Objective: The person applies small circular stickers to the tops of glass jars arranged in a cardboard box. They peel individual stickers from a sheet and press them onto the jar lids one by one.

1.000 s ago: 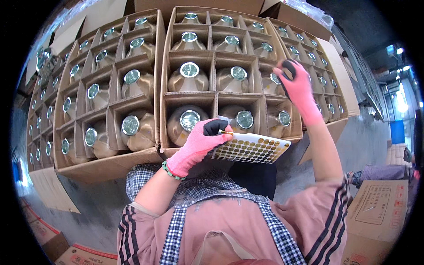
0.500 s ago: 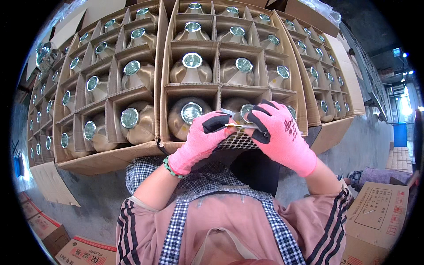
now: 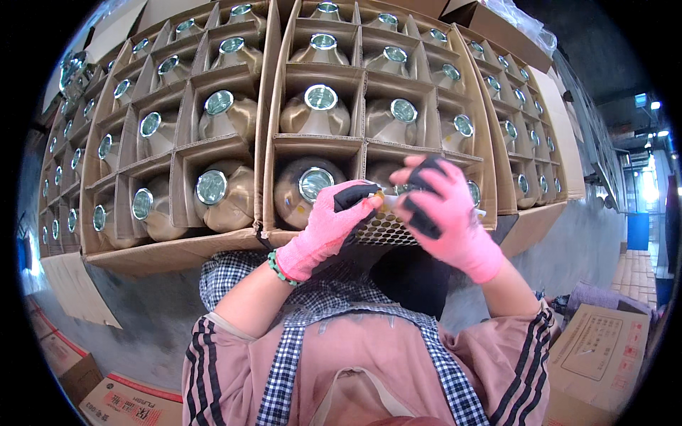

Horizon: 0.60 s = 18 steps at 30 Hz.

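My left hand [image 3: 334,224], in a pink glove with black fingertips, pinches at the front edge of a divided carton [image 3: 312,145]. What lies between its thumb and finger is too small to make out. Just beyond the thumb shows a small yellowish spot. My right hand [image 3: 447,220], gloved the same way, is blurred by motion, its fingers curled round a thin pale stick-like tool [image 3: 481,212] that pokes out on its right. Under both hands is a sheet [image 3: 383,231] with rows of round dots. A glass flask [image 3: 295,192] with a silvery mouth stands beside my left hand.
More cartons of such flasks stand to the left [image 3: 170,245] and right [image 3: 533,213]. Closed cardboard boxes lie at the lower left [image 3: 135,401] and lower right [image 3: 593,355]. A cardboard flap [image 3: 82,291] hangs at the left. A blue bin [image 3: 638,231] stands far right.
My right hand has turned and its fingers have shifted slightly left, now blurred. My left hand keeps its pinch and has moved a little right. The cartons shift slightly in the view.
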{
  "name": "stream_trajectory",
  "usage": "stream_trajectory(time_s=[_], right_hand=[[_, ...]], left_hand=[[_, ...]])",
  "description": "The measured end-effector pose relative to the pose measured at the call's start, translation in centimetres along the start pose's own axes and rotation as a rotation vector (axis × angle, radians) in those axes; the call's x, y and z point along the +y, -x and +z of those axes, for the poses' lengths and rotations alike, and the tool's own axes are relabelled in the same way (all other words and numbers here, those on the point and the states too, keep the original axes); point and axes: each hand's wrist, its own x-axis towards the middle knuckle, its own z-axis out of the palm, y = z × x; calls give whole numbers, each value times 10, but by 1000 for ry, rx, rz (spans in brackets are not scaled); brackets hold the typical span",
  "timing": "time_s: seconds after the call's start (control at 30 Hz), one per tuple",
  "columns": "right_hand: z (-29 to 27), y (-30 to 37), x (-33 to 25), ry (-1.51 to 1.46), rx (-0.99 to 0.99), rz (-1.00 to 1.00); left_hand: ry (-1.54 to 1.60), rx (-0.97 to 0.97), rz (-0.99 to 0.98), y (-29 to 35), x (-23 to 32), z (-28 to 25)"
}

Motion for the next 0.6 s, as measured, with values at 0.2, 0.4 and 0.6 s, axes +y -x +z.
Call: stream_trajectory(time_s=[0.2, 0.4, 0.6], right_hand=[[13, -30, 94, -189, 103, 373], [62, -57, 122, 300, -334, 194], [71, -70, 132, 602, -519, -22]], left_hand=[[-46, 18, 56, -4, -5, 3], [-54, -91, -33, -6, -1, -2], [-25, -91, -4, -6, -5, -2]])
